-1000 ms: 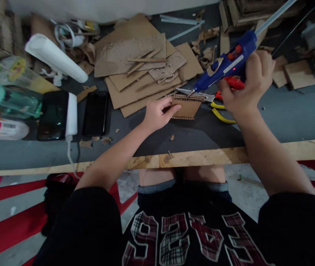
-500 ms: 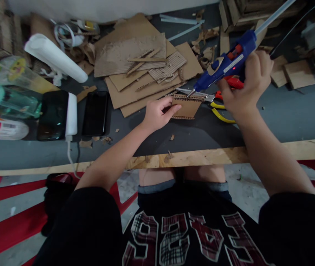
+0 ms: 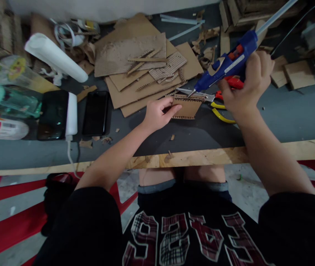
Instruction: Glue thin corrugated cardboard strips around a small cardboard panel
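Note:
My left hand pinches the left end of a small cardboard piece, whose corrugated edges show along its top and bottom. My right hand is wrapped round a blue glue gun with a clear glue stick coming out of its back. The nozzle points down and left, at the upper corrugated edge of the cardboard; whether it touches, I cannot tell. Just behind the cardboard and below the glue gun lie scissors and a tool with yellow handles, both partly covered.
Stacked cardboard sheets with cut strips lie behind my left hand. A black phone, a white power strip and bottles stand to the left. Loose glue sticks lie at the back; cardboard squares are at right.
The glue gun's nozzle has shifted very slightly to the right along the cardboard edge, and its red light no longer shows. My left hand stays in place on the cardboard.

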The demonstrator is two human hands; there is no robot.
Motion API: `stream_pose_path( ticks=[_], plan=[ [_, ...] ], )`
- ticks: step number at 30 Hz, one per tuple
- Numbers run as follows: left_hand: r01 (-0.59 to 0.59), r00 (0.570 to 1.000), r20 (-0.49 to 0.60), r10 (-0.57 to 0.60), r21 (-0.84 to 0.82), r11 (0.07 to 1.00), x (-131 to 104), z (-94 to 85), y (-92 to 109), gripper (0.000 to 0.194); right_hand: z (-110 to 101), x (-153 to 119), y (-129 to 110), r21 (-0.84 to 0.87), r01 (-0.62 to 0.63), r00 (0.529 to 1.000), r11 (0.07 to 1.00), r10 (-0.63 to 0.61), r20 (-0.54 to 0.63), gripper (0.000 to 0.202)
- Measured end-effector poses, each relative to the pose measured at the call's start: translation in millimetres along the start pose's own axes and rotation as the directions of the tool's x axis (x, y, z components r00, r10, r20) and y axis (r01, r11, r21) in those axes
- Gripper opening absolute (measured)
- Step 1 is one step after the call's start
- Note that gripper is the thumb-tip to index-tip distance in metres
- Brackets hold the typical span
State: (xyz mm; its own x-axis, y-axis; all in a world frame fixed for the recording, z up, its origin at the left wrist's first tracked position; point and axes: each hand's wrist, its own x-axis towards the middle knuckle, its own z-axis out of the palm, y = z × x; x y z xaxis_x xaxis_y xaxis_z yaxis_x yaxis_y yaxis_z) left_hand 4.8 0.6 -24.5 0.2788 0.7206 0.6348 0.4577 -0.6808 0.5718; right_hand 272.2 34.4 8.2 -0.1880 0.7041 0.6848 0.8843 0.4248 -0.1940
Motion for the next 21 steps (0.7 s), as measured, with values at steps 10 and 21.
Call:
stream_pose_path(
  ticks=[10,21],
  plan=[
    [-0.004,1.0,0.012,0.005,-0.023,1.0,0.2,-0.8,-0.1,0.044,-4.8,0.4,-6.8,-0.1,0.035,0.998,0.994,-0.04,-0.05,0.044],
    [-0.005,1.0,0.017,0.005,-0.041,0.999,0.1,-0.6,-1.1,0.047,-5.2,-1.4,-2.4,-0.054,0.042,0.998,0.998,-0.045,-0.049,0.048]
  ],
)
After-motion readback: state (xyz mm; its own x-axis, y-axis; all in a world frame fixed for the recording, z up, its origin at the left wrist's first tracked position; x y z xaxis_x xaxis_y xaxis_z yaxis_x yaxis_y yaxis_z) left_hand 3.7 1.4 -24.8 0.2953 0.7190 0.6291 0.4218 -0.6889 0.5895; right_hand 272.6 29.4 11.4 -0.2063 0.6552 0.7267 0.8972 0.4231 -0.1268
